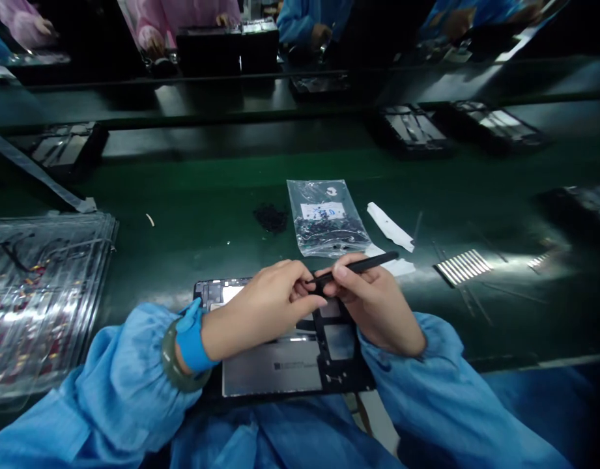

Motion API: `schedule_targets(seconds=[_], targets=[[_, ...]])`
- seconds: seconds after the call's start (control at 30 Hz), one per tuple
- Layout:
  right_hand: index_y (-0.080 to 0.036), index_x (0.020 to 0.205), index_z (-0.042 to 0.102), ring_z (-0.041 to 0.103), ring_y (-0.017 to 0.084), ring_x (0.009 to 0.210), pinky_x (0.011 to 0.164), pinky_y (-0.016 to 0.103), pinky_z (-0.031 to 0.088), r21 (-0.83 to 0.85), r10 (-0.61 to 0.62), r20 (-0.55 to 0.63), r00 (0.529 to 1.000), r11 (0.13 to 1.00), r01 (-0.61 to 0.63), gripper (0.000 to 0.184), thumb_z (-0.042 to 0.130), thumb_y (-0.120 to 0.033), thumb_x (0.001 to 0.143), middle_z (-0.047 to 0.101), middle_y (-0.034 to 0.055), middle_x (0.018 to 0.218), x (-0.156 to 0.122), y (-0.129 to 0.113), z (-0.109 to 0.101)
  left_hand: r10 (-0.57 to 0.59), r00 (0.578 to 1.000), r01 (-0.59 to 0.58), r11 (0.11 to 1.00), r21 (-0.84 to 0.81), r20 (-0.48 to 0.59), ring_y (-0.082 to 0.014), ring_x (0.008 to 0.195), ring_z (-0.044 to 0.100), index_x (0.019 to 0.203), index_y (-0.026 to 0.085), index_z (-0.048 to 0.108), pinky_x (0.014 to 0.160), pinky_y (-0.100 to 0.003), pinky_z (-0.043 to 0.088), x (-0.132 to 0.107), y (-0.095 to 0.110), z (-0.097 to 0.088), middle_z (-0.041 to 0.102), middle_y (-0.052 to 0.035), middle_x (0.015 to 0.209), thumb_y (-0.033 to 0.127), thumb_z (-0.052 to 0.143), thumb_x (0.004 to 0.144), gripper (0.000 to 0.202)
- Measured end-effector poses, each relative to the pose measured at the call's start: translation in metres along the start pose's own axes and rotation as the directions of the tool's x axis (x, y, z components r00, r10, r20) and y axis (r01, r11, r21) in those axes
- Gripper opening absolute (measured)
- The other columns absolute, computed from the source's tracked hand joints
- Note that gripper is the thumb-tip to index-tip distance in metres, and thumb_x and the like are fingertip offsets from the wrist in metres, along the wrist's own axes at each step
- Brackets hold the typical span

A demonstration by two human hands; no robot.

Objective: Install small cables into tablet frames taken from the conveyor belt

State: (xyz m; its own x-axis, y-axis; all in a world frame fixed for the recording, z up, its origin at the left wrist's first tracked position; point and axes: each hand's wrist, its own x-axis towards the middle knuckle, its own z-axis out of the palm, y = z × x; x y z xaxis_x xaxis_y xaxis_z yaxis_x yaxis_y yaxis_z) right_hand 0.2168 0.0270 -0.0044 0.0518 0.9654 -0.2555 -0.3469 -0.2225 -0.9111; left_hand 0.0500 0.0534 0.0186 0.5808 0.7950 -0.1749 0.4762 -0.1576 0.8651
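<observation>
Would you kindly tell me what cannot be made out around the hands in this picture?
- Head view: tip of the black tool, hidden between fingers of the left hand and right hand.
- Head view: upper middle of the open device, covered by both hands.
- Head view: label writing on the plastic bag, too small.

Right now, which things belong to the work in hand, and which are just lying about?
In hand: black tool, held by right hand, left hand pinching at its tip; opened device beneath both hands.
Lying about: bag of small parts, black pile, white strip, clear trays, silver strips.
</observation>
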Motion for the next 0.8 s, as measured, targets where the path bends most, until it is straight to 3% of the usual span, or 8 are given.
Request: schedule_targets(seconds=[0.13, 0.23, 0.63, 0.8], targets=[[-0.019, 0.066, 0.063, 0.060, 0.008, 0.051, 0.051, 0.015, 0.049, 0.116, 0.158, 0.146, 0.977, 0.978, -0.176, 0.025, 0.082, -0.035, 0.063, 0.061, -0.0039, 0.051, 0.000, -0.002, 0.010, -0.090, 0.995, 0.085, 0.987, -0.133, -0.031, -0.0098, 0.058, 0.053, 0.076, 0.019, 0.054, 0.056, -0.021, 0.041, -0.015, 0.003, 0.000, 0.056, 0.0035, 0.066, 0.028, 0.062, 0.079, 0.012], [-0.017, 0.065, 0.063, 0.060, 0.008, 0.051, 0.051, 0.015, 0.050, 0.136, 0.214, 0.185, 0.959, 0.961, -0.241, 0.026, 0.081, -0.035, 0.064, 0.061, -0.0032, 0.051, 0.001, 0.000, 0.012, -0.110, 0.994, 0.103, 0.979, -0.176, -0.027, -0.0086, 0.057, 0.050, 0.076, 0.019, 0.056, 0.053, -0.019, 0.039, -0.020, 0.006, -0.004, 0.055, 0.0044, 0.064, 0.029, 0.061, 0.078, 0.011], [-0.015, 0.063, 0.065, 0.059, 0.005, 0.048, 0.049, 0.011, 0.049, 0.212, 0.307, 0.225, 0.925, 0.911, -0.354, 0.024, 0.082, -0.032, 0.064, 0.062, -0.0034, 0.052, 0.005, 0.006, 0.012, -0.135, 0.991, 0.131, 0.982, -0.139, -0.018, -0.0076, 0.052, 0.050, 0.080, 0.018, 0.057, 0.046, -0.017, 0.041, -0.023, 0.004, -0.005, 0.055, 0.0029, 0.066, 0.033, 0.054, 0.083, 0.015], [-0.015, 0.064, 0.066, 0.058, 0.003, 0.046, 0.048, 0.008, 0.048, 0.238, 0.315, 0.218, 0.924, 0.901, -0.364, 0.023, 0.084, -0.029, 0.062, 0.064, -0.0027, 0.053, 0.005, 0.007, 0.014, -0.187, 0.979, 0.202, 0.953, -0.227, 0.086, -0.0083, 0.047, 0.052, 0.082, 0.018, 0.056, 0.041, -0.017, 0.044, -0.026, 0.004, -0.008, 0.054, 0.0032, 0.063, 0.031, 0.043, 0.087, 0.019]])
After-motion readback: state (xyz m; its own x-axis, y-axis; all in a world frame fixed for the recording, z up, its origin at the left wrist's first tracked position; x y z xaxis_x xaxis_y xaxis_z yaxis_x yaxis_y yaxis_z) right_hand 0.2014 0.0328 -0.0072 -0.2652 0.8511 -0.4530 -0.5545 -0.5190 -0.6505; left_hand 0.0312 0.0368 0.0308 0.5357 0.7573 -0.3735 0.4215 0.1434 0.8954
